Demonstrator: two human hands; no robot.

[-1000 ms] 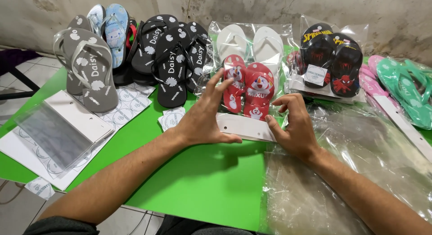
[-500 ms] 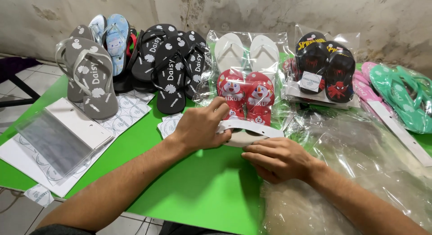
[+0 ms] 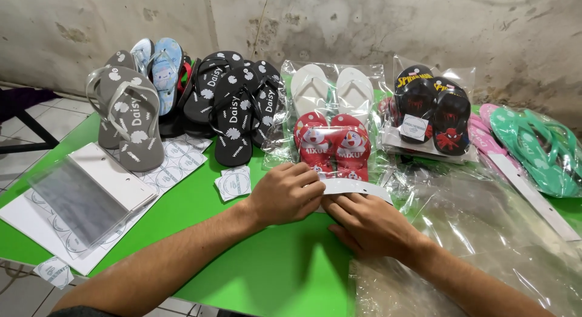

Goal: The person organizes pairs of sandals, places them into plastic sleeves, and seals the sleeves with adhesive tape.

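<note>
Held item: small pair of red rubber flip-flops with a cartoon print (image 3: 332, 146), sealed in a clear plastic bag topped by a white cardboard header card (image 3: 357, 188)
Look of it: glossy wrap, lots of glare, soles side by side, toes pointing away, header end nearest the body
Location: middle of the green tabletop (image 3: 267, 274), just in front of the bagged pair of white flip-flops (image 3: 332, 89)
Left hand (image 3: 285, 194): curled knuckles up over the left end of the header card, fingers closed down on it, pressing it flat
Right hand (image 3: 370, 225): palm down just below the card, fingertips touching its lower edge; can't tell if it really pinches anything
Hidden bits: most of the header card's left half under the left hand, heel ends of the red pair blurred by the plastic
Hard to make out: pile of loose clear plastic bags (image 3: 485, 232) on the right, edges melting into each other
Cut off: teal flip-flops (image 3: 536, 150) at the right border, white sticker sheets (image 3: 36, 223) at the left
Also around: grey flip-flops with white flowers (image 3: 130, 120), black flip-flops with white flowers (image 3: 233, 107), dark bagged pair with a superhero print (image 3: 433, 111)
</note>
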